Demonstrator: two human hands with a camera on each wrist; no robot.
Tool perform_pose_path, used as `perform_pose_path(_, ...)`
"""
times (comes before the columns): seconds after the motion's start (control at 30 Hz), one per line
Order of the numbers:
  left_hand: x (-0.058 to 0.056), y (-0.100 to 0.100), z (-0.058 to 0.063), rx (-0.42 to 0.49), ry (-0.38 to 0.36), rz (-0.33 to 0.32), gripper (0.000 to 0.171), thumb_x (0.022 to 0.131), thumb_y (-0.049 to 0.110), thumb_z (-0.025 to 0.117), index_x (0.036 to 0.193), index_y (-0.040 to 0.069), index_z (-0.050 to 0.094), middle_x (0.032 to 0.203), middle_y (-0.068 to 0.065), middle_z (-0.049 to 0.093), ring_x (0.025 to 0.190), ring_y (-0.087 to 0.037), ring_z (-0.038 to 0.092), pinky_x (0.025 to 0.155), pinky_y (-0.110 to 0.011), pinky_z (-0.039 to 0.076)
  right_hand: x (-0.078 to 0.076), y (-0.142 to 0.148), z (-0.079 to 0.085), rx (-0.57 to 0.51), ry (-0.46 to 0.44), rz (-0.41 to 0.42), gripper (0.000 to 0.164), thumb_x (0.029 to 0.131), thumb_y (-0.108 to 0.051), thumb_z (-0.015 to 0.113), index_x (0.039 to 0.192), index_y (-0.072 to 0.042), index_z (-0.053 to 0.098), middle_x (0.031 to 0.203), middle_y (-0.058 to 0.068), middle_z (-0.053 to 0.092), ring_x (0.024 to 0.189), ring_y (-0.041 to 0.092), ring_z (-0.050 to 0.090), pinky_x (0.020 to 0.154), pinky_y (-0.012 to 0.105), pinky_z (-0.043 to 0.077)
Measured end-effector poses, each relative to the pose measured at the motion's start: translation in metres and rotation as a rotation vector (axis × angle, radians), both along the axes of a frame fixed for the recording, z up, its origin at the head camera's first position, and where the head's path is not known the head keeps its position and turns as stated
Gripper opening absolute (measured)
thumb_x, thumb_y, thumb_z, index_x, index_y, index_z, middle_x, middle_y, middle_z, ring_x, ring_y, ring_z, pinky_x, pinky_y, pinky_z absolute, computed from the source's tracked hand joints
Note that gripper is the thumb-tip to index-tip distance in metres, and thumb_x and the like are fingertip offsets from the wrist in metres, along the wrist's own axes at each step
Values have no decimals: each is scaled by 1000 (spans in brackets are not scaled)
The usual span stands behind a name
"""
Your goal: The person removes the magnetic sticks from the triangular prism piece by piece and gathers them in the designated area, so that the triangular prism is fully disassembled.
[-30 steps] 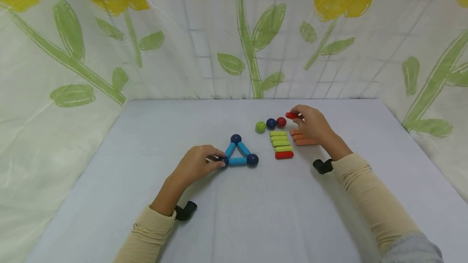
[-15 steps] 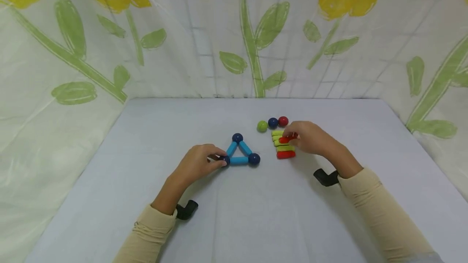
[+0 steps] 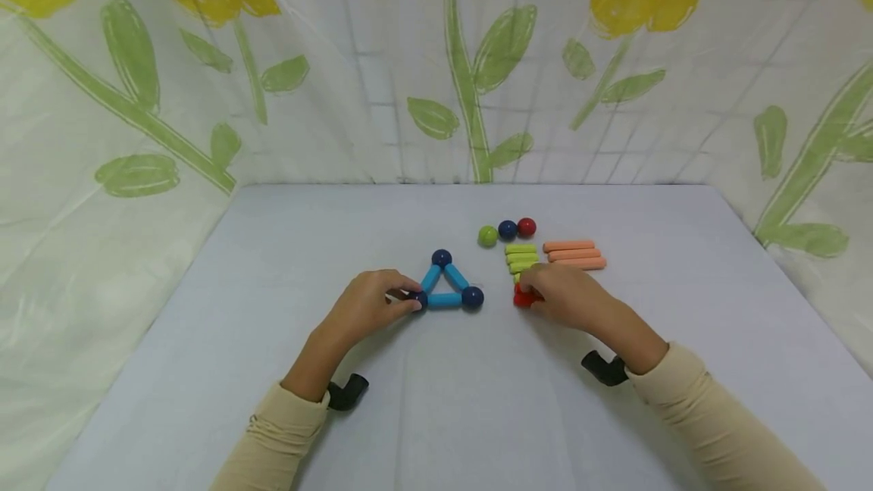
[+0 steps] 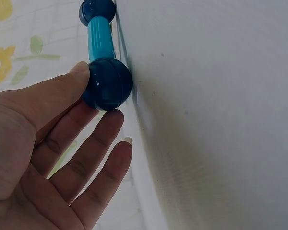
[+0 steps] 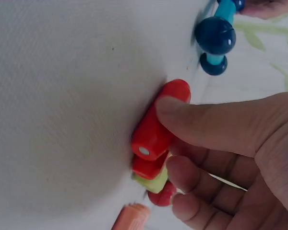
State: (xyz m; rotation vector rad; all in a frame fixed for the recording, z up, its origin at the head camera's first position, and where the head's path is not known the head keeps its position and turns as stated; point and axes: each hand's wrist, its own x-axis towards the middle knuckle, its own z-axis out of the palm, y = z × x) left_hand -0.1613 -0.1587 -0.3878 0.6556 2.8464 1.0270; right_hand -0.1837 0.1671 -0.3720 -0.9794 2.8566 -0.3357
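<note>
Red rod [image 5: 148,133] lowered beside its red twin [image 5: 148,168], orange rods [image 3: 574,254] uncovered

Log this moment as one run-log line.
left grip: pinches dark-blue ball of blue triangle | right grip: pinches red rod beside second red rod | orange rods: right of yellow-green rods

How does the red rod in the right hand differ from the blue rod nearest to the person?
The right hand pinches the red rod; the blue rod joins two dark blue balls. The red rod shows a bare end; the blue rod's ends meet balls. Both are short rods.
</note>
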Motion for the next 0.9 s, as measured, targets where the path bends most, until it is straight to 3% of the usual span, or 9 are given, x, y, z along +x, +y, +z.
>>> perform_pose_path(0.13,1,0,0,0,5,3,21,87,15,80,108,9,78,105,-1,73,92,-16,70,81,-37,59,1,-11,-2,-51,77,-9,16,86,-4,79,94,-9,66,84,0,59,72,14,52,62,24,47)
perform_pose_path(0.33,1,1,0,-11,7,11,22,87,16,80,108,10,78,105,-1,73,93,-16,70,81,-36,59,6,-42,-4,-134,132,95,26,85,-14,81,110,-12,72,101,4,63,80,15,59,69,26,54)
perform_pose_path(0.43,0,1,0,-17,8,9,22,88,16,80,109,10,77,106,-1,73,93,-16,71,80,-35,59,5,-55,-9,-137,141,137,27,86,-16,81,112,-13,73,100,2,62,82,14,59,70,24,54)
perform_pose_path(0.8,-2,1,-1,-20,26,-2,22,87,15,80,108,10,78,104,0,74,93,-16,71,80,-36,59,2,-70,-18,-62,16,134,18,91,-14,75,109,-12,73,92,2,59,76,15,56,68,24,51)
perform_pose_path(0.9,-1,1,-2,-22,25,-2,21,87,15,80,108,10,78,104,0,74,93,-16,71,80,-36,59,1,-65,-17,-100,-32,142,18,91,-14,76,109,-14,75,95,1,61,80,15,57,71,25,53)
